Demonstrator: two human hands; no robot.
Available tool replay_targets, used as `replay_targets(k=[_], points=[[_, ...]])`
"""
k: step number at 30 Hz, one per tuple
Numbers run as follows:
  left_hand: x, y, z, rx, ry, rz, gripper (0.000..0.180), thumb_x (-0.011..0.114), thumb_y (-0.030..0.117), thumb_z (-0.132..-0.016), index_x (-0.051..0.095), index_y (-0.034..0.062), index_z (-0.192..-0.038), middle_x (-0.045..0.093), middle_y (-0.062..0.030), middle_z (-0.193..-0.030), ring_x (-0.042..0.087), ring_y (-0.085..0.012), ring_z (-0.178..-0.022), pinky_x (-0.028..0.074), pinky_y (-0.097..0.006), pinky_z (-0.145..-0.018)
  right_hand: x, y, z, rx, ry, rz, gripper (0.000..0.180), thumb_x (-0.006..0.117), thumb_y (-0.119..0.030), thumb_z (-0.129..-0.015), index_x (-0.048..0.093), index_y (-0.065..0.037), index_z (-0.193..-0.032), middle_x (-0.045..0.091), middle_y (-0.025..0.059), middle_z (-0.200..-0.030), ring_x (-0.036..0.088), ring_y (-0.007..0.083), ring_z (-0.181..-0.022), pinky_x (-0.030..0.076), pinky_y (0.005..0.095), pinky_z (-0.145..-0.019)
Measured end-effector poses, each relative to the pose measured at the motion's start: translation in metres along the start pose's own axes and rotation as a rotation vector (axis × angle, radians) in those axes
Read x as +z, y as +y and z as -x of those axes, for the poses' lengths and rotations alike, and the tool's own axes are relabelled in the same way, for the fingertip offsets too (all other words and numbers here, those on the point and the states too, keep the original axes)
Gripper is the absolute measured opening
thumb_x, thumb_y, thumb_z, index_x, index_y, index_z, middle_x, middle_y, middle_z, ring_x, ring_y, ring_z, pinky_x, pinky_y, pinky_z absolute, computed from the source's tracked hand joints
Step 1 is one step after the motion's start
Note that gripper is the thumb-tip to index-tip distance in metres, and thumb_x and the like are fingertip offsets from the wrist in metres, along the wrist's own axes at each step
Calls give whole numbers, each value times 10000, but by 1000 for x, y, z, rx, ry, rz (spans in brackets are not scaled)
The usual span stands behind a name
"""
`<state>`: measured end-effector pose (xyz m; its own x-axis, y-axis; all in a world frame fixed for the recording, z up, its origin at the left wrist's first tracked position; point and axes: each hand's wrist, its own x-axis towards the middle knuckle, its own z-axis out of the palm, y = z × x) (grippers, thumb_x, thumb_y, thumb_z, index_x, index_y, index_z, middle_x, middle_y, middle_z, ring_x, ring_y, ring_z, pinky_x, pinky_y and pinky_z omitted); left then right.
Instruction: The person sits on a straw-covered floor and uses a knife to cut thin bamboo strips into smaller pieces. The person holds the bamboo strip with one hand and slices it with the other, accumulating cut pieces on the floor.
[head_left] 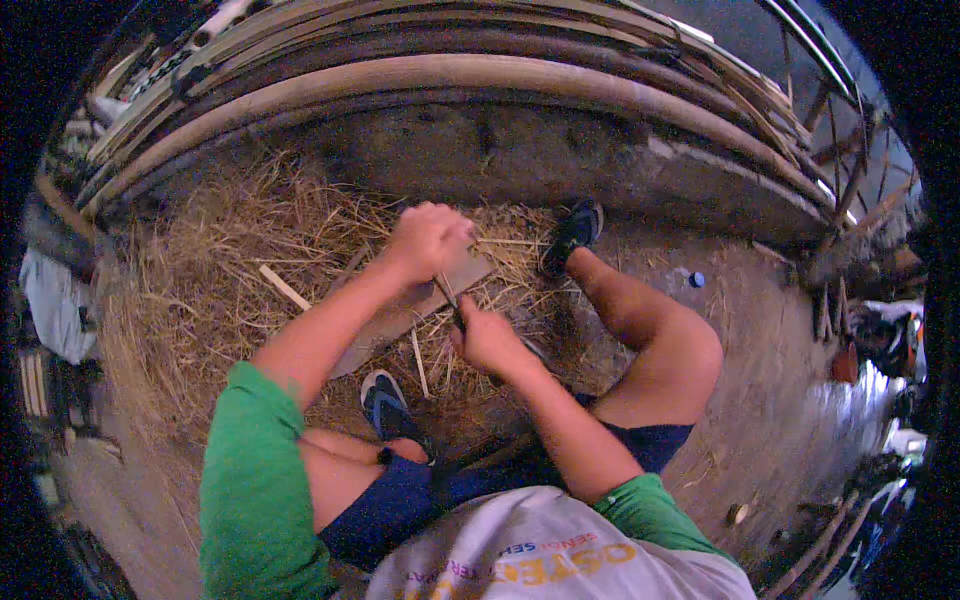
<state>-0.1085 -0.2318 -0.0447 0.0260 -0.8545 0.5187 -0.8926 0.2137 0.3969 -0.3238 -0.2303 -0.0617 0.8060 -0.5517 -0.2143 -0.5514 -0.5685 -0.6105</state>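
Note:
In front of me, my right hand [493, 346] is closed round the handle of a knife [449, 299], whose narrow dark blade points up and left toward my other hand. My left hand [428, 242] is curled closed just beyond the blade tip, slightly smeared by motion. What it grips, if anything, is hidden by the fingers. Below both hands, a flat wooden board [384, 332] lies slanted over a bed of shavings.
Thin straw-like shavings [250, 240] cover the ground between and left of my feet. Pale strips [285, 288] lie among them. Long bamboo poles [440, 72] rest along a low wall ahead. A blue bottle cap [697, 280] sits on the ground at right.

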Motion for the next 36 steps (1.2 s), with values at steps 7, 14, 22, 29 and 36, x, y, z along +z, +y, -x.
replay_targets(k=[7,14,22,29,36], points=[[-44,2,25,-75,-489,-157,346,604,381,-941,633,67,-1086,620,-138,-1036,630,-354,-992,528,-464,-798,-15,27,-20,51,17,-27,359,632,-239,-892,513,-19,-1149,668,286,-965,646,473,-913,524,524,-803],[-11,-9,31,-111,-408,-28,220,631,247,-933,646,61,-1049,618,-137,-998,625,-370,-934,512,-453,-769,-25,27,-24,78,18,14,310,628,-207,-877,544,-44,-1126,686,245,-949,666,448,-890,536,530,-803],[-27,-5,44,-150,-319,-35,191,666,182,-908,649,15,-998,621,-169,-941,618,-393,-875,500,-449,-745,-8,9,-27,73,29,-46,343,642,-213,-857,565,-75,-1162,693,239,-957,676,423,-934,545,537,-812],[-12,3,42,-101,-242,-34,185,682,182,-897,643,19,-974,614,-175,-922,611,-398,-860,493,-454,-733,-10,25,-27,91,14,96,363,615,-167,-855,567,-57,-1198,687,256,-1001,676,406,-979,550,520,-818],[-16,9,49,-117,-231,-43,190,684,188,-901,637,19,-971,606,-180,-904,603,-406,-851,490,-453,-725,23,43,-36,85,-31,104,317,545,-138,-889,559,-71,-1198,692,240,-1018,684,406,-962,553,526,-814]])
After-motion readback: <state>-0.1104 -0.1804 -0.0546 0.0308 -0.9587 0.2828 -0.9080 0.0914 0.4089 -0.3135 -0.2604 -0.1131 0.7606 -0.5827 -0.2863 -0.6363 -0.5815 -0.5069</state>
